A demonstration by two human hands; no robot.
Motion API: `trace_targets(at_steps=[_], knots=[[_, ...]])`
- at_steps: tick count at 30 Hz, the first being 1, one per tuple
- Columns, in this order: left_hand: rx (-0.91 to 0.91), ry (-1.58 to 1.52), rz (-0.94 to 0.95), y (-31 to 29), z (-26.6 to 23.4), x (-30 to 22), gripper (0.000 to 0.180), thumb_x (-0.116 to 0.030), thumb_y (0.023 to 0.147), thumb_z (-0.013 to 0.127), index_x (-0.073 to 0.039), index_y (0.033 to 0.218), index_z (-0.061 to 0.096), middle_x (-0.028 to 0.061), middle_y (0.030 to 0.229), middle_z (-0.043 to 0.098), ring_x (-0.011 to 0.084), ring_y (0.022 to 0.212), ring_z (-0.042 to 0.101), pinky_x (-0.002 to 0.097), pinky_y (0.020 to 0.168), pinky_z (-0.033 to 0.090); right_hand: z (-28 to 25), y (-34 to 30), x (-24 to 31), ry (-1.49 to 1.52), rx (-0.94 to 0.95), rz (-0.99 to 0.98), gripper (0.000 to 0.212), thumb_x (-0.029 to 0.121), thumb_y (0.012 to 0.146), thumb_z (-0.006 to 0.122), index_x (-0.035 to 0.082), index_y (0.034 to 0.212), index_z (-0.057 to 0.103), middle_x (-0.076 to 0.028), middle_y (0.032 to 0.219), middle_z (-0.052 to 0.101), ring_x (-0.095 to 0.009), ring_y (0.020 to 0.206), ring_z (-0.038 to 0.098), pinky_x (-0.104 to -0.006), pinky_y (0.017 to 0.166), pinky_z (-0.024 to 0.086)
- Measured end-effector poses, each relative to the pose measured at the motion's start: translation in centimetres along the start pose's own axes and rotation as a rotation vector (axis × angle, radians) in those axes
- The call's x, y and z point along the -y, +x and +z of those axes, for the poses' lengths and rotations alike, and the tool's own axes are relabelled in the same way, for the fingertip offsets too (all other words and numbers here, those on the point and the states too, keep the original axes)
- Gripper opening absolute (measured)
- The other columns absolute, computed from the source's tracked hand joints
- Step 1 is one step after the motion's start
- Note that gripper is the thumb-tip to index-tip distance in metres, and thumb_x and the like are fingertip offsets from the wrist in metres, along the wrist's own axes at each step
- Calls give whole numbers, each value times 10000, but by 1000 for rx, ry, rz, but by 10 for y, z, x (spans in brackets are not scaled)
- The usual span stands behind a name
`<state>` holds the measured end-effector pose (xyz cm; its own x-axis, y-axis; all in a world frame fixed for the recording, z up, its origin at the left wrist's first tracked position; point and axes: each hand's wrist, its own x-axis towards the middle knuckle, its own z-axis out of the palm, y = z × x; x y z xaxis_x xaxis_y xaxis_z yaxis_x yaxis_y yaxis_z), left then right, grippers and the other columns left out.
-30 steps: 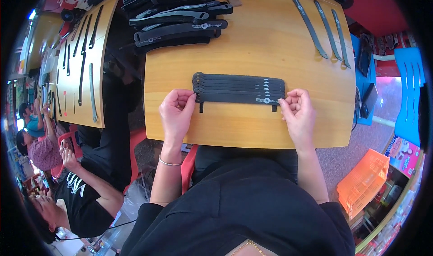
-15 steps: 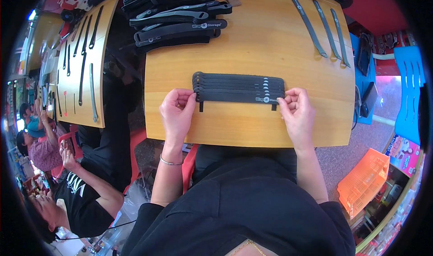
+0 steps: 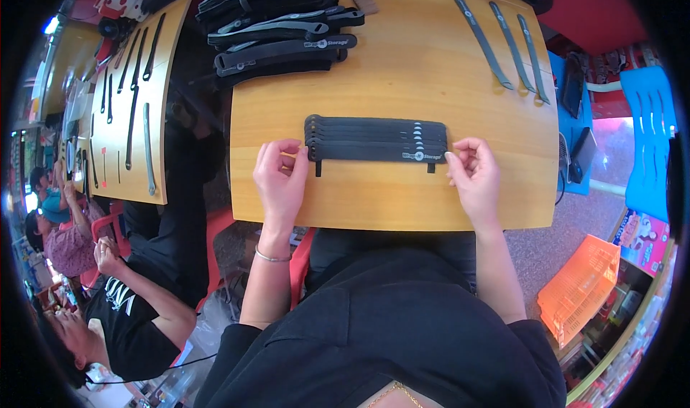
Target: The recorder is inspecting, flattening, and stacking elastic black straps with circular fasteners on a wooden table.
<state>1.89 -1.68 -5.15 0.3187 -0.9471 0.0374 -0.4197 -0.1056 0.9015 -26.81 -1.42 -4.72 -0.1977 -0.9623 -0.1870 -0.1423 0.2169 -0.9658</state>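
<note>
- Evening up a row of dark straps (image 3: 366, 136) by its two ends looks to be my step in hand.
- These straps lie flat in front of me near the front edge of the tabletop (image 3: 402, 199), overlapped like stairs, rounded ends at the left, the nearest one showing white print near its right end.
- Two short black tabs (image 3: 318, 169) poke out from under the front strap, one toward each end.
- My left grip (image 3: 279, 185) is at the front left corner, thumb and finger curled toward each other; whether they pinch the strap I cannot tell.
- My right grip (image 3: 474, 181) is at the opposite corner, thumb tip right by the strap's end, fingers bent in; I cannot tell whether it is clamped on anything.
- As I judge it, the next move calls for light, matching pressure from both sides, so the steps stay even and nothing slides out of line.
- Beyond the row, a tall pile of straps (image 3: 277, 27) stands to the left, and three grey straps (image 3: 483, 41) lie apart from one another at the far right.
</note>
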Motion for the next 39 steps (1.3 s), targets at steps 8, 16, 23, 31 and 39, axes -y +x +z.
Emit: trace_targets(at_steps=[8,16,23,31,39], knots=[[385,334,706,-29,24,-39,463,-183,760,735,-28,1179,615,138,1280,560,328,1242,488,453,1051,374,2,-21,20,-623,174,-740,217,56,809,692,14,1015,639,-101,1066,618,-255,940,611,-351,821,521],[633,679,709,-39,52,-47,735,-467,828,619,-44,1395,422,112,1511,320,315,1424,231,528,1151,124,1,-19,8,-693,192,-727,272,112,793,699,19,1045,653,-92,1092,642,-267,1001,586,-374,887,478],[662,697,713,-38,49,-50,804,-526,796,633,-46,1402,414,111,1521,298,325,1426,219,531,1153,120,-31,23,23,-603,30,-635,105,82,816,664,39,911,653,-100,877,668,-278,891,607,-362,791,471],[669,663,735,-40,53,-57,817,-550,819,603,-60,1431,371,116,1527,286,319,1427,221,574,1140,102,-44,172,34,-1035,-204,-673,309,120,844,651,33,1121,544,-160,1037,631,-351,949,615,-441,803,500],[651,706,751,-39,57,-56,709,-463,851,615,-42,1389,427,110,1489,357,293,1412,266,560,1144,115,-30,175,36,-991,-88,-205,382,200,849,676,42,1160,519,-155,1016,658,-340,983,627,-430,801,511]])
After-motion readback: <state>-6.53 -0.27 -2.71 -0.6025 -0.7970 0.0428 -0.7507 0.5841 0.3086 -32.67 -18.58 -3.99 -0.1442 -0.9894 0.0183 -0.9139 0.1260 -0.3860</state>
